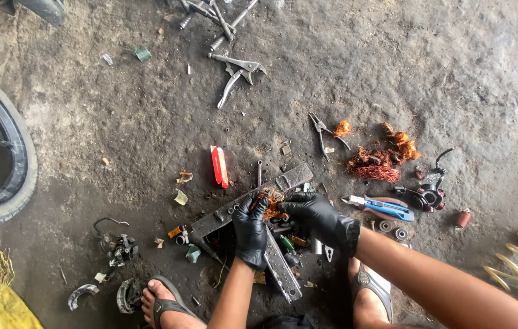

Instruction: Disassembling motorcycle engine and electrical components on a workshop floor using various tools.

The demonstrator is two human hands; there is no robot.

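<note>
Both my hands wear black gloves. My left hand and my right hand meet over a small round part wound with copper wire, each pinching it from its own side. The part is held just above a flat metal bar lying on the dirty concrete floor. A second perforated metal strip runs under my left hand. Small bolts and sockets lie between the two strips.
Heaps of stripped copper wire, blue-handled pliers, thin pliers, locking pliers, a red cutter and a wound stator lie around. A wheel tyre stands left, yellow springs right. My sandalled feet are below.
</note>
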